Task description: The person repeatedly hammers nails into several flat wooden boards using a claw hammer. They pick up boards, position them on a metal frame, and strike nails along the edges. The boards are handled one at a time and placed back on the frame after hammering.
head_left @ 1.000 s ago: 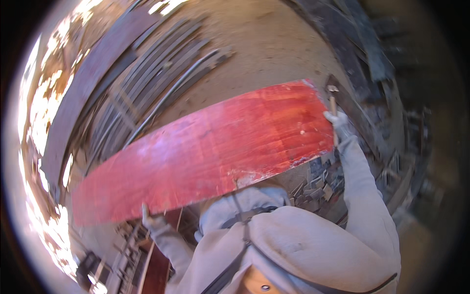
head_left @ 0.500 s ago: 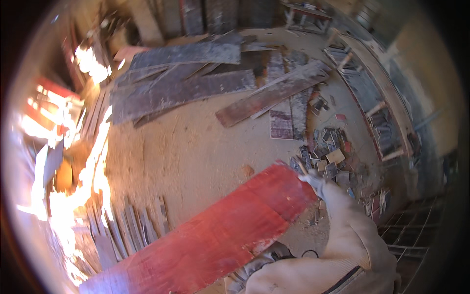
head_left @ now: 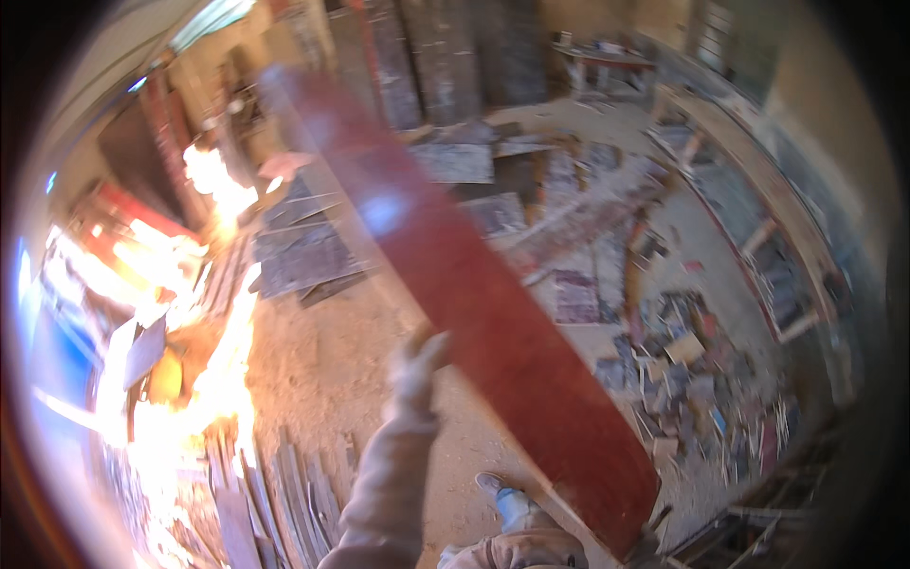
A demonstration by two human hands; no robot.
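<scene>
A long red board (head_left: 512, 351) slants across the view, its far end blurred and raised toward the upper left. My left hand (head_left: 417, 365), in a pale glove, is closed on the board's left edge near its middle. At the near lower-right end, my right hand (head_left: 646, 548) is dark and mostly hidden, closed at the board's corner. A small dark thing (head_left: 661, 517) juts out beside that hand; its kind cannot be made out.
Grey boards (head_left: 308, 251) lie stacked on the sandy floor beyond. Small wood offcuts (head_left: 687, 365) are heaped at right, near a long wooden frame (head_left: 758, 190). Narrow strips (head_left: 294, 484) lie at lower left, beside glaring sunlit patches. A small table (head_left: 607, 66) stands at the back.
The red board has swung from leaning lower left to pointing upper left, its far end lifted. My left hand has come into view on its edge. My right hand has moved down and nearer.
</scene>
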